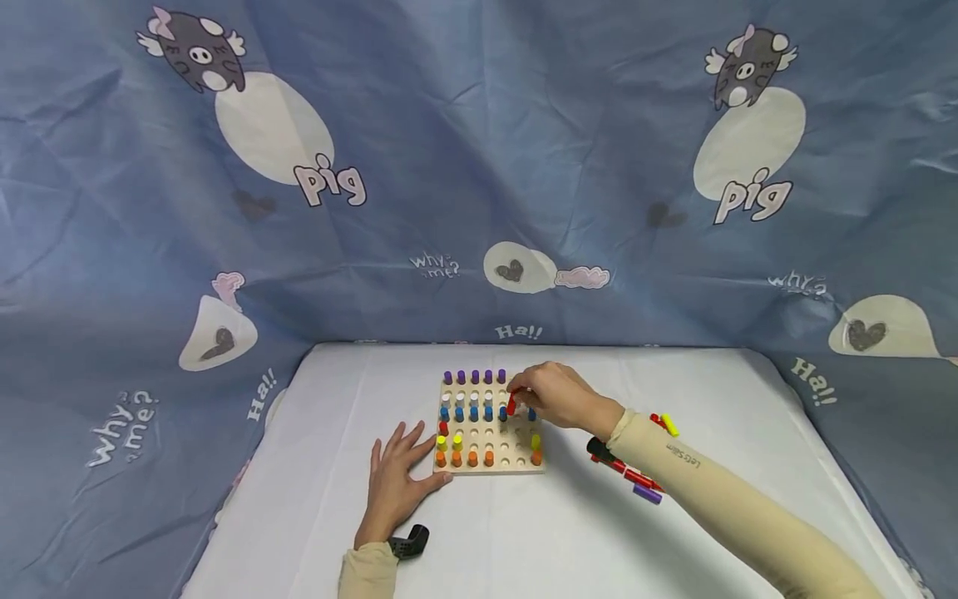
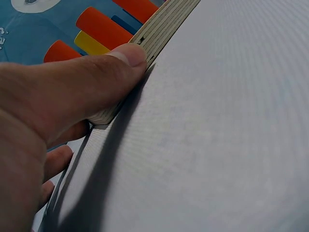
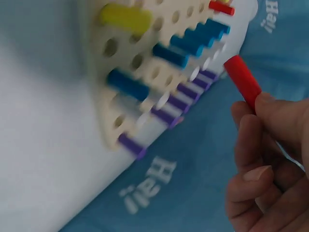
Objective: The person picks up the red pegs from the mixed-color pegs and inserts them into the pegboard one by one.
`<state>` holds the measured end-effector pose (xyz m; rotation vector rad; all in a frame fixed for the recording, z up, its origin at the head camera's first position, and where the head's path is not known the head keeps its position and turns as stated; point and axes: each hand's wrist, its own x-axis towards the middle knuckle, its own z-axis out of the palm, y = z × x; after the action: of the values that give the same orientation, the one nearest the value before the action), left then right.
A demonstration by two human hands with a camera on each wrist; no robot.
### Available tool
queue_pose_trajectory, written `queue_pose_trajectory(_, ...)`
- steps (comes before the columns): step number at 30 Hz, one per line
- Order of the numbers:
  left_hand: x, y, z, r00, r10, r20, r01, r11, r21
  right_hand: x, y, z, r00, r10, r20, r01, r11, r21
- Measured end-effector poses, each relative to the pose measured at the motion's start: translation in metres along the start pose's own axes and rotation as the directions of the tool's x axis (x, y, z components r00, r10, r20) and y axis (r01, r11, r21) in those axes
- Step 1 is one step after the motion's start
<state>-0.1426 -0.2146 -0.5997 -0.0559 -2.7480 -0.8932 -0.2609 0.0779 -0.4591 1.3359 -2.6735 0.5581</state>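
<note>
A wooden pegboard (image 1: 512,470) lies on the white table, holding rows of coloured pegs: purple at the back, then white, blue, red, yellow and orange in front. My right hand (image 1: 557,396) pinches a red peg (image 3: 243,81) between thumb and fingertips, above the right part of the board. In the right wrist view the peg is apart from the board, tilted. At the board's front left corner, my left hand (image 1: 397,481) is spread out. Its thumb (image 2: 130,55) presses the board's front edge beside orange pegs (image 2: 104,28), and the other fingers reach along the left side.
Right of the board, partly under my right forearm, lie loose red pegs (image 1: 642,480), a purple peg (image 1: 647,494) and a yellow peg (image 1: 669,425). Blue printed cloth (image 1: 419,208) hangs behind the white table (image 1: 314,416).
</note>
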Motion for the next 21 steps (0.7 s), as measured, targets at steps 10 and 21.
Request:
queue_pose_trajectory(10, 0.001, -0.001, 0.001, 1.000, 0.022, -0.004, -0.022, 1.000, 0.018, 0.031, -0.033, 0.021, 0.993, -0.096, 0.068, 0.100, 0.992, -0.070)
queue_pose_trajectory(21, 0.002, 0.001, 0.001, 1.000, 0.008, 0.010, -0.008, 1.000, 0.025, 0.038, -0.036, 0.050, 0.988, -0.138, 0.067, 0.147, 0.979, -0.139)
